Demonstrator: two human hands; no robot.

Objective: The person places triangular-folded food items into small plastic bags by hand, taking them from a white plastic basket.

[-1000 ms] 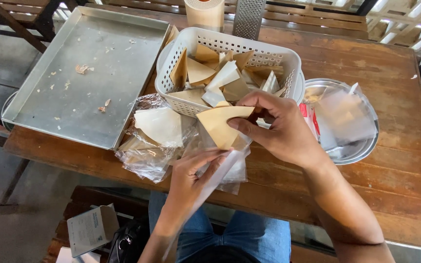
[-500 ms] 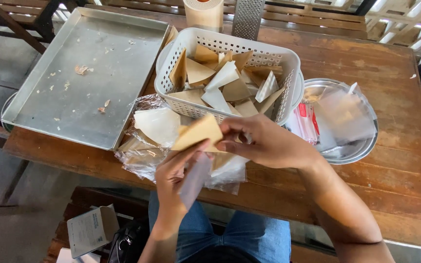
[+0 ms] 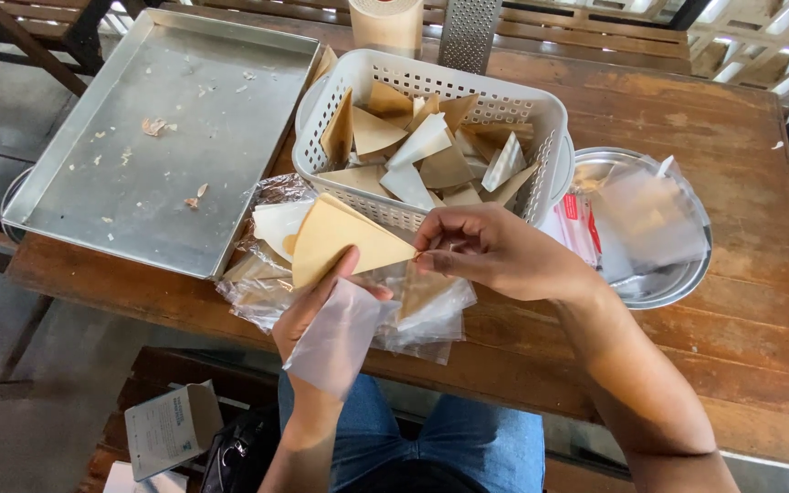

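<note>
The basket (image 3: 431, 137) stands near the middle of the desk (image 3: 687, 356) and holds a heap of folded triangles (image 3: 417, 146). Left of the basket lies the tray (image 3: 166, 137), its near edge close to the desk's front edge. Right of the basket sits the bowl (image 3: 678, 274), with plastic bags (image 3: 641, 215) in it. Behind the basket stand a roll (image 3: 387, 23) and a grater (image 3: 469, 32). In front of the basket lies a pile of wrappers (image 3: 262, 274), and above it the left hand (image 3: 321, 315) and right hand (image 3: 499, 251) hold one triangle (image 3: 340, 239) between them. A small box (image 3: 171, 427) lies below the desk, left of the person's knees.

Paper roll (image 3: 387, 20) and metal grater (image 3: 469, 27) cut off at top edge, cardboard box (image 3: 168, 429) partly under the table (image 3: 687, 110)
</note>
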